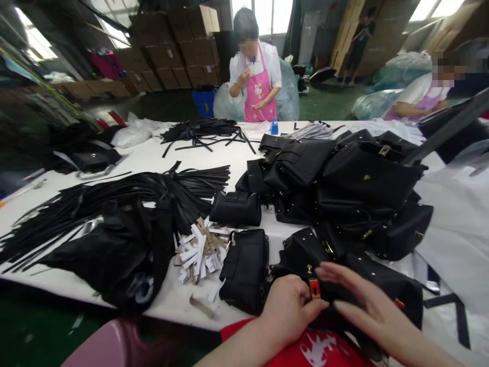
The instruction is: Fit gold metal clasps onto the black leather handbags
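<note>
Close to my body, a black handbag lies at the table's front edge. A metal clasp plate with a red covering shows on it between my hands. My left hand is closed on the bag's edge just left of that plate, thumb pointing toward the plate and fingers curled. On the right, my right hand is slightly blurred, its fingers stretched out and thumb apart beside the clasp. Whether its fingertips touch the bag I cannot tell. Another black bag lies left of my left hand.
A heap of black handbags covers the right side. Bundled black straps, white and brown paper strips and a black plastic bag lie left. Across the table stands a person in a pink apron; another person sits at right.
</note>
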Action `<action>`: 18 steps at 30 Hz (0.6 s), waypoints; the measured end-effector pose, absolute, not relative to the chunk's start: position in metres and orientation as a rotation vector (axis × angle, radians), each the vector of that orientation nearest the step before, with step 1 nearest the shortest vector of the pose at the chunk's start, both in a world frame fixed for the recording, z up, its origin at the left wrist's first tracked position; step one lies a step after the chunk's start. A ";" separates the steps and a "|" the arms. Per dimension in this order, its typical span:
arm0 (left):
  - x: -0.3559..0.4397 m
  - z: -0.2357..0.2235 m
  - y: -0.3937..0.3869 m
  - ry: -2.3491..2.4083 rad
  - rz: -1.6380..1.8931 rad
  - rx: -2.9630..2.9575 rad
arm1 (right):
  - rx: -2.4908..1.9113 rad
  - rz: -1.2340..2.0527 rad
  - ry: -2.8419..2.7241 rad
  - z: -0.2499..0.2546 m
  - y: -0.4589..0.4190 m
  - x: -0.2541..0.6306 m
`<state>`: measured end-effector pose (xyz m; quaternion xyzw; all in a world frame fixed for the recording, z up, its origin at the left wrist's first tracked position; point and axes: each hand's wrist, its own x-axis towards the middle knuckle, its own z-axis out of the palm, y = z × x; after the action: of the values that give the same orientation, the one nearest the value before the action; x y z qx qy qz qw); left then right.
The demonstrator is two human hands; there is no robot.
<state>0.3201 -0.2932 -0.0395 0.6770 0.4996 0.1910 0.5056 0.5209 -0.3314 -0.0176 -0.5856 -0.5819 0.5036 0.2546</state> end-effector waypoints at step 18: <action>0.301 -0.038 -0.272 1.106 0.468 1.874 | -1.428 1.936 -0.877 -0.040 -0.336 0.489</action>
<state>0.3014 -0.2715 -0.0378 0.7551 0.4458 0.1887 0.4421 0.4886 -0.3363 -0.0402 -0.5342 -0.3281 0.7244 0.2867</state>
